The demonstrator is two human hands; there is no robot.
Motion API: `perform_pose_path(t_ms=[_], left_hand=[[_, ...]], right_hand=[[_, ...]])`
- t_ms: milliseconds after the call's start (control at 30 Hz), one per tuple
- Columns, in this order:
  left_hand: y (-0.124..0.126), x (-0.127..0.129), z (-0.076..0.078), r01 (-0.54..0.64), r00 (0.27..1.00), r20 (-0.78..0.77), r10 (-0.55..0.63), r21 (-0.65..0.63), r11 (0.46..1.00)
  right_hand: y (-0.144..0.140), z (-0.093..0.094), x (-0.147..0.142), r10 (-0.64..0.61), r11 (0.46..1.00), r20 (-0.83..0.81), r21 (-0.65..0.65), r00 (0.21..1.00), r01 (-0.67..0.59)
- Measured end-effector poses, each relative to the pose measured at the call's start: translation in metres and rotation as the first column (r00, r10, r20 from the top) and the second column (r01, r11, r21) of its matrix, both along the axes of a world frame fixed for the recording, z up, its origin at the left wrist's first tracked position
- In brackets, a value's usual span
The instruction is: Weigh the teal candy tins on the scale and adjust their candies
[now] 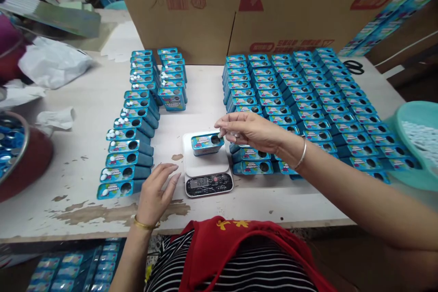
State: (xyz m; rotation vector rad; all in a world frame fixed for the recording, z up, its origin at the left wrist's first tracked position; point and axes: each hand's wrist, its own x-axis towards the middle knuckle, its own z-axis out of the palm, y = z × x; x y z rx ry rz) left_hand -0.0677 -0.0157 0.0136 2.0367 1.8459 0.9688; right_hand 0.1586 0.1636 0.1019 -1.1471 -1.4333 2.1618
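Teal tin (pixel 207 143) on white scale (pixel 205 164) (black display panel), teal basin (pixel 407 146), brown carton (pixel 273 4).

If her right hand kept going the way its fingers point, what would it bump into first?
The right hand points leftward, fingertips at the hole of the blue tin on the scale. It would probably meet that tin first, though depth is hard to judge.

Tin rows (pixel 301 100) flank the scale (pixel 207 164); front table (pixel 273 205) seemingly open.
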Motion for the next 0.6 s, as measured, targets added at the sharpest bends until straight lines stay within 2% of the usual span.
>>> perform_pose_path(t_ms=[67,133,167,233,300,367,500,600], left_hand=[[0.0,0.0,0.0,0.004,1.0,0.002,-0.004,0.008,1.0],[0.001,0.0,0.0,0.01,1.0,0.002,-0.01,0.015,1.0],[0.001,-0.001,0.0,0.014,1.0,0.001,-0.014,0.019,1.0],[0.001,-0.001,0.0,0.015,1.0,-0.002,-0.015,0.024,1.0],[0.001,-0.002,0.0,0.015,1.0,-0.002,-0.015,0.027,1.0],[0.001,-0.002,0.0,0.015,1.0,0.0,-0.015,0.025,1.0],[0.001,-0.002,-0.001,0.017,1.0,0.006,-0.017,0.016,1.0],[0.001,-0.001,-0.001,0.022,1.0,0.011,-0.022,0.016,1.0]], right_hand=[[0.001,0.003,0.001,0.017,0.996,0.067,0.091,0.998,-0.023],[0.0,0.005,-0.001,0.062,0.961,0.18,0.254,0.982,-0.108],[-0.001,0.006,-0.002,0.083,0.923,0.248,0.347,0.965,-0.168],[-0.002,0.008,-0.005,0.098,0.809,0.383,0.506,0.918,-0.298],[-0.005,0.011,-0.008,0.096,0.699,0.491,0.586,0.866,-0.41],[-0.007,0.014,-0.01,0.095,0.632,0.56,0.605,0.823,-0.485],[-0.01,0.017,-0.01,0.106,0.584,0.607,0.602,0.787,-0.543],[-0.01,0.014,-0.009,0.111,0.598,0.59,0.604,0.8,-0.528]])
